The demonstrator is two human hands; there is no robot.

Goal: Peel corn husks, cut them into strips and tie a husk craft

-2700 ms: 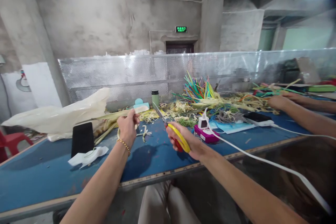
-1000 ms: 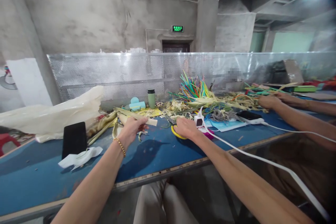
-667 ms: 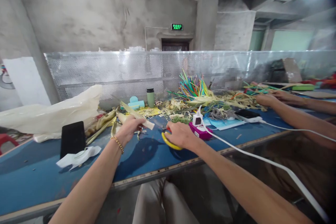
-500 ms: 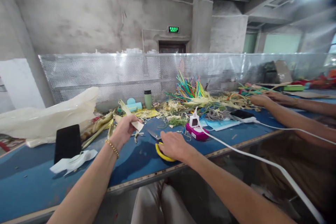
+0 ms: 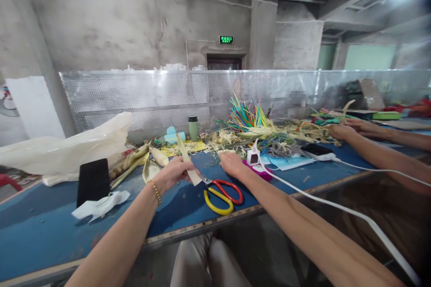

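My left hand (image 5: 175,173) is closed on a pale, flat strip of corn husk (image 5: 186,156), which sticks up above the fingers and down below them. Just right of it, a pair of scissors (image 5: 220,193) lies on the blue table, one handle red, the other yellow. The scissors' blade tips are hidden behind the strip and hand. My right hand (image 5: 231,164) is off the scissors, reaching over the green and straw-coloured scraps (image 5: 215,149) beside the magenta power strip (image 5: 264,172). Its fingertips are turned away, so whether they grip anything is hidden.
A black tablet-like slab (image 5: 93,181) and crumpled white paper (image 5: 100,206) lie left, near a plastic sheet (image 5: 67,148). Behind stand a green bottle (image 5: 193,129) and colourful strips (image 5: 247,114). A white cable (image 5: 323,197) crosses right, near another person's hands (image 5: 346,131).
My right hand has let go of the scissors, leaving them on the table, and moved forward to the scraps. My left hand has shifted slightly right and lower with the husk strip.
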